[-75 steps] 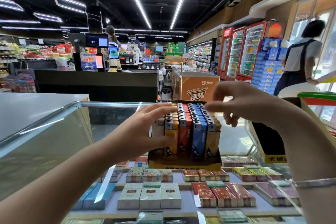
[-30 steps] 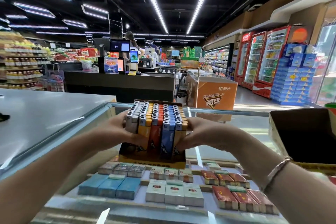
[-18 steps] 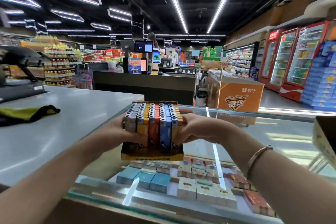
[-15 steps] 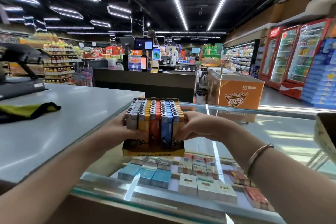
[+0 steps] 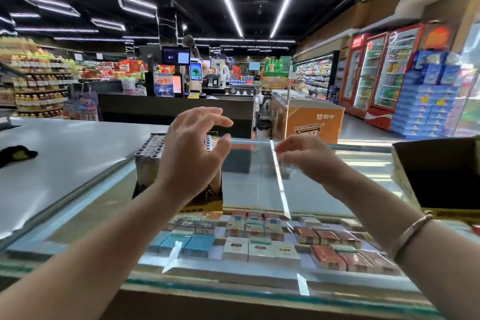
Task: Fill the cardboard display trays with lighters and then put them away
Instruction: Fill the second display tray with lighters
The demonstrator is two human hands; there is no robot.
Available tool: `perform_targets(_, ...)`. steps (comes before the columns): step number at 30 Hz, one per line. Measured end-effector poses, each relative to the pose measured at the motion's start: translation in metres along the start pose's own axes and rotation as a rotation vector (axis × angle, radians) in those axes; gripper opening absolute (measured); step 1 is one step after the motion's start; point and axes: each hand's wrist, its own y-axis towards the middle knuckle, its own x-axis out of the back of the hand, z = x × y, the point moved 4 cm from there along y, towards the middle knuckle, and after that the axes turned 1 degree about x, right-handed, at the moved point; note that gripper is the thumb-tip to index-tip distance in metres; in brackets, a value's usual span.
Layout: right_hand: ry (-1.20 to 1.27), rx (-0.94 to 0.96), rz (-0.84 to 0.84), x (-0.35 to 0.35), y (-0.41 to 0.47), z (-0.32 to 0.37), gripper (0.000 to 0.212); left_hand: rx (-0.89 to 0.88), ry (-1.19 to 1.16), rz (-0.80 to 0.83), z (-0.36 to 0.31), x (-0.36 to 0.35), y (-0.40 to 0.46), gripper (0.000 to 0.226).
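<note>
I've let go of the lighter tray (image 5: pixel 153 163): it now stands by itself at the left of the glass tabletop (image 5: pixel 324 189). My left hand (image 5: pixel 192 156) is lifted off it, fingers spread. My right hand (image 5: pixel 304 156) has pulled away rightward, fingers loosely curled, holding nothing.

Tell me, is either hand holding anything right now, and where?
Nothing. The left hand hovers open over the lighter tray; the right hand is loosely curled and empty.

Glossy, reflective glass counter (image 5: pixel 311 189); left of it a smooth, matt grey worktop (image 5: pixel 65 158); on the glass, a cardboard display tray (image 5: pixel 200 205) with metal-capped lighters (image 5: pixel 150 149); right, a cardboard box (image 5: pixel 405 176)
</note>
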Motion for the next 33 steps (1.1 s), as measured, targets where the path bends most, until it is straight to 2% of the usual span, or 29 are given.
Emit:
perform_targets(2, -0.011, 0.011, -0.151, 0.028, -0.011, -0.009, 0.016, -0.096, -0.012, 0.035, -0.031, -0.022, 0.003, 0.018)
perform_targets(5, -0.118, -0.002, -0.419, 0.076, -0.029, -0.026, 0.016, -0.143, -0.122, 0.149, -0.07, -0.061, 0.003, 0.017)
perform_targets(11, -0.473, -0.208, -0.799, 0.177, -0.077, -0.069, 0.016, 0.029, -0.411, 0.568, -0.128, -0.149, -0.002, 0.028)
perform_targets(15, -0.663, -0.418, -0.777, 0.218, -0.106, -0.098, 0.027, 0.166, -0.464, 0.857, -0.154, -0.202, -0.017, 0.041)
perform_targets(20, -0.773, -0.577, -0.811, 0.237, -0.123, -0.108, 0.029, 0.175, -0.502, 1.023, -0.174, -0.234, -0.034, 0.053)
perform_targets(24, -0.765, -0.612, -0.813, 0.245, -0.127, -0.113, 0.036, 0.141, -0.527, 1.068, -0.177, -0.236, -0.042, 0.056)
perform_targets(29, -0.675, -0.529, -0.784, 0.244, -0.126, -0.108, 0.045, 0.154, -0.675, 1.08, -0.184, -0.23, -0.044, 0.048)
perform_targets(33, -0.677, -0.317, -0.728, 0.222, -0.11, -0.087, 0.05, 0.316, -0.764, 0.911, -0.17, -0.222, -0.032, 0.041)
